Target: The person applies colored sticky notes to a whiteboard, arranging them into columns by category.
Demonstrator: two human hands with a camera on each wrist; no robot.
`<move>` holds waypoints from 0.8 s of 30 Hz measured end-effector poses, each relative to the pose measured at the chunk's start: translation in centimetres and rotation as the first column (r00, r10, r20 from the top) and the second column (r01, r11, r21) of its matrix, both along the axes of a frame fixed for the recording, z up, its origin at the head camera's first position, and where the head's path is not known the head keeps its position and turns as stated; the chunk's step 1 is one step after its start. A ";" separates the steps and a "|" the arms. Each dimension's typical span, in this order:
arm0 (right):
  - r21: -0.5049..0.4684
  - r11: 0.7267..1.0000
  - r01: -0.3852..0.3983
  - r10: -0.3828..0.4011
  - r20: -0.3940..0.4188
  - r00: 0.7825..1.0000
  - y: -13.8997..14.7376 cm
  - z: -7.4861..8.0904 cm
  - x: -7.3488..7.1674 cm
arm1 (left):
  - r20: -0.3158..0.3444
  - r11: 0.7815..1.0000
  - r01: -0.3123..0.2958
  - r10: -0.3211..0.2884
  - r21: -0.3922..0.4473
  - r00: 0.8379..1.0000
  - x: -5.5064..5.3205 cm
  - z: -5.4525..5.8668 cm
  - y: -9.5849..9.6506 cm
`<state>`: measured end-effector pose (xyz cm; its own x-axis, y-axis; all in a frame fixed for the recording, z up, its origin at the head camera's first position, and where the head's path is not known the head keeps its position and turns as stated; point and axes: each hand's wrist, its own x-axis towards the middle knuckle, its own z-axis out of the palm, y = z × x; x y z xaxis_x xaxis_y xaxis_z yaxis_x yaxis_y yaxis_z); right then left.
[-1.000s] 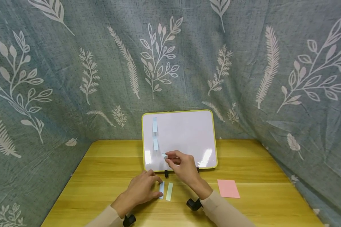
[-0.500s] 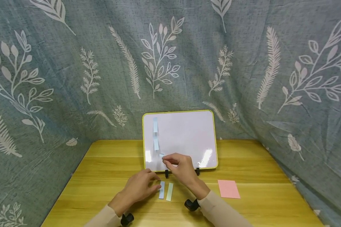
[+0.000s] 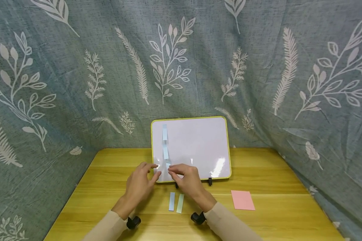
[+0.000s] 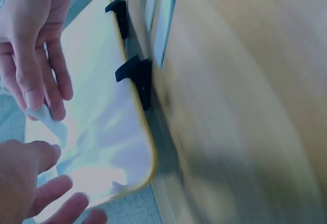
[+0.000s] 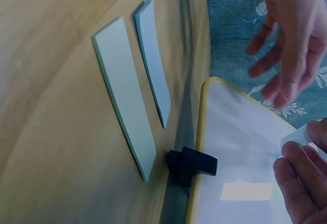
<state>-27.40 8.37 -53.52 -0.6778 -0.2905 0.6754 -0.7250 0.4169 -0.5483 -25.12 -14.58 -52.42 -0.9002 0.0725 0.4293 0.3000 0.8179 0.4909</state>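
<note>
My right hand (image 3: 185,177) pinches a small light-blue sticky note strip (image 3: 168,165) between thumb and fingers, close in front of the lower left of the whiteboard (image 3: 196,144). In the left wrist view that pale strip (image 4: 53,125) angles out from the fingertips. My left hand (image 3: 139,180) is just left of it, thumb and fingers spread apart, holding nothing. Above, two light-blue strips, an upper one (image 3: 164,133) and a lower one (image 3: 165,152), stick to the board in a column along its left side.
On the wooden table (image 3: 114,184) before the board lie a blue strip pad (image 3: 171,201) and a pale-green strip pad (image 3: 180,203). A pink square sticky note (image 3: 242,200) lies to the right. Black stand feet (image 3: 210,181) hold the board's lower edge.
My left hand has left the blue strip pad and risen to the board's lower left corner. My right hand has shifted slightly left with the pinched strip, now nearly below the column.
</note>
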 end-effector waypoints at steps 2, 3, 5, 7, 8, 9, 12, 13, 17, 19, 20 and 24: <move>0.007 1.000 0.006 -0.006 -0.023 1.000 -0.3 -0.1 -0.1 | -0.035 0.999 -0.029 0.030 0.027 0.999 -0.5 0.1 -0.1; 0.010 1.000 0.009 -0.008 -0.031 0.999 -0.4 -0.1 -0.2 | -0.044 0.998 -0.041 0.042 0.040 0.998 -0.8 0.1 -0.2; 0.014 1.000 0.014 -0.014 -0.044 0.999 -0.7 -0.3 -0.3 | -0.052 0.997 -0.055 0.058 0.059 0.997 -1.2 0.1 -0.2; 0.020 1.000 0.020 -0.019 -0.043 0.999 -0.9 -0.4 -0.4 | -0.039 0.995 -0.068 0.071 0.073 0.997 -1.6 0.1 -0.2; 0.023 0.999 0.024 -0.023 -0.045 0.999 -1.0 -0.5 -0.5 | -0.028 0.994 -0.072 0.074 0.082 0.997 -1.8 0.0 -0.2; 0.028 0.999 0.029 -0.028 -0.047 0.999 -1.1 -0.5 -0.6 | -0.016 0.993 -0.075 0.076 0.090 0.997 -2.0 0.0 -0.2; 0.040 0.998 0.045 -0.042 -0.058 0.997 -1.4 -0.7 -0.7 | 0.021 0.990 -0.079 0.077 0.113 0.997 -2.5 0.0 -0.1; 0.046 0.998 0.052 -0.049 -0.063 0.997 -1.4 -0.8 -0.8 | 0.030 0.989 -0.080 0.077 0.120 0.997 -2.7 0.0 0.0; 0.068 0.995 0.077 -0.073 -0.069 0.995 -1.6 -0.8 -0.9 | 0.049 0.987 -0.081 0.075 0.139 0.996 -3.3 -0.1 0.2; 0.074 0.994 0.086 -0.081 -0.065 0.995 -1.7 -0.8 -0.9 | 0.050 0.986 -0.079 0.073 0.148 0.996 -3.5 -0.1 0.3; 0.077 0.993 0.088 -0.083 -0.064 0.994 -1.7 -0.8 -0.9 | 0.047 0.985 -0.078 0.071 0.153 0.996 -3.6 -0.2 0.3; 0.085 0.991 0.101 -0.095 -0.063 0.993 -1.9 -0.9 -0.9 | 0.043 0.983 -0.074 0.068 0.165 0.997 -3.9 -0.6 0.5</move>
<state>-28.35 6.51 -54.41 -0.6656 -0.2848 0.6899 -0.7083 0.5323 -0.4636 -29.02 -14.07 -53.00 -0.9159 -0.0619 0.3965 0.2233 0.7424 0.6317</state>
